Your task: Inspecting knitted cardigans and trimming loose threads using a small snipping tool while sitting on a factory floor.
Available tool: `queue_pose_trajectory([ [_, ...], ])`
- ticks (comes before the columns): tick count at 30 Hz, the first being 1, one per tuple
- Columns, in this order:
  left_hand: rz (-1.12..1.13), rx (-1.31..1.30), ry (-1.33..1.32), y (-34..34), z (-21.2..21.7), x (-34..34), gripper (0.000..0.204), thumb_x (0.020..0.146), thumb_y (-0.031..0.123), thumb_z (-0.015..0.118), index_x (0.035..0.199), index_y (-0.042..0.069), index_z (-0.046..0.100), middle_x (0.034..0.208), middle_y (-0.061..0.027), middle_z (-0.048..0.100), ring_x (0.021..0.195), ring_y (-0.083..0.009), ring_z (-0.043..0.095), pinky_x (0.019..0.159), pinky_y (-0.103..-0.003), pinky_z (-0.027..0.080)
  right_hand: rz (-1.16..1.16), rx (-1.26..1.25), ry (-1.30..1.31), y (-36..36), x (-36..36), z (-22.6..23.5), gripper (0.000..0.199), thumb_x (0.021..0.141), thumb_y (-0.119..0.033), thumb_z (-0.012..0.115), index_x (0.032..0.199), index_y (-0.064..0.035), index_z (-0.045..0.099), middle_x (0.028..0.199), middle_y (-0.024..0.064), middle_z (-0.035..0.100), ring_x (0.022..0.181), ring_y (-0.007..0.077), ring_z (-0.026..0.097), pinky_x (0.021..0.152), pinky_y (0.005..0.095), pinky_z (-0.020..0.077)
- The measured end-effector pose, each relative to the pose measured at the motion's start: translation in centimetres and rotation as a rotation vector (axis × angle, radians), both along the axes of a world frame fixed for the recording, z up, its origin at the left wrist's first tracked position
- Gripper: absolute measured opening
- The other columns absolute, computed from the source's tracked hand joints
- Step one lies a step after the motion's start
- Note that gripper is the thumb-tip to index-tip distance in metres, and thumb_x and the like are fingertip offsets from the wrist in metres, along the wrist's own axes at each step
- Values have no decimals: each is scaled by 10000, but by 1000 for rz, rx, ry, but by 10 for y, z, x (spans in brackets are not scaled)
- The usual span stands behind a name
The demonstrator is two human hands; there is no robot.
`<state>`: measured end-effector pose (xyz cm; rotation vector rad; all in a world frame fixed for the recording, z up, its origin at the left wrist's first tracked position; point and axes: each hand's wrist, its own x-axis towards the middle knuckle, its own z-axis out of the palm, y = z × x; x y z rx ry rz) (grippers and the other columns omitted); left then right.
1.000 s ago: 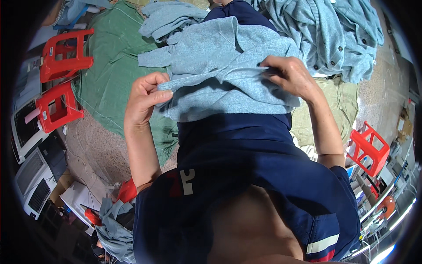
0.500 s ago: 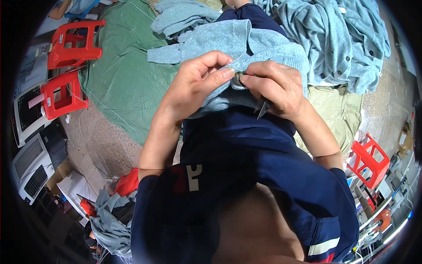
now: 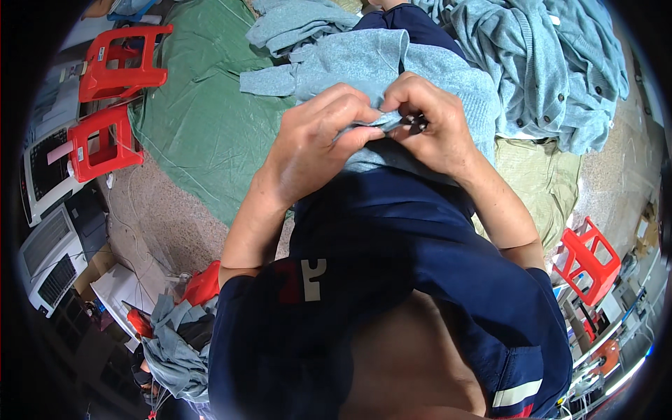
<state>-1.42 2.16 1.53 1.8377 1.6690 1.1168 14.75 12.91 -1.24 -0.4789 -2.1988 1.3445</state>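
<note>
A light blue knitted garment [image 3: 364, 66] lies over my lap, on my dark blue clothing [image 3: 392, 238]. My left hand [image 3: 318, 140] pinches a fold of its near edge between thumb and fingers. My right hand [image 3: 434, 126] grips the same fold right beside it, fingertips touching the left hand. A small dark tool [image 3: 418, 124] shows between the right hand's fingers; its kind is too small to tell.
A heap of the same blue garments [image 3: 553, 63] lies at the upper right, more at the top [image 3: 294, 24]. A green sheet [image 3: 196, 119] covers the floor on the left. Red plastic stools stand at the left [image 3: 105, 143], [image 3: 122, 59] and lower right [image 3: 588, 259].
My hands, spread wide across the garment a second ago, have come together at the middle of its near edge and now pinch one fold.
</note>
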Motion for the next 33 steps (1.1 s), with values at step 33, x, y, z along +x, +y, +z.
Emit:
queue_pose_trajectory([
  [33, 54, -759, -188, -66, -54, -86, 206, 723, 136, 734, 820, -3, 617, 743, -80, 577, 718, -170, 536, 693, -305, 415, 123, 153, -506, 24, 57, -28, 186, 757, -93, 676, 924, -49, 608, 933, 105, 640, 897, 288, 613, 747, 389, 486],
])
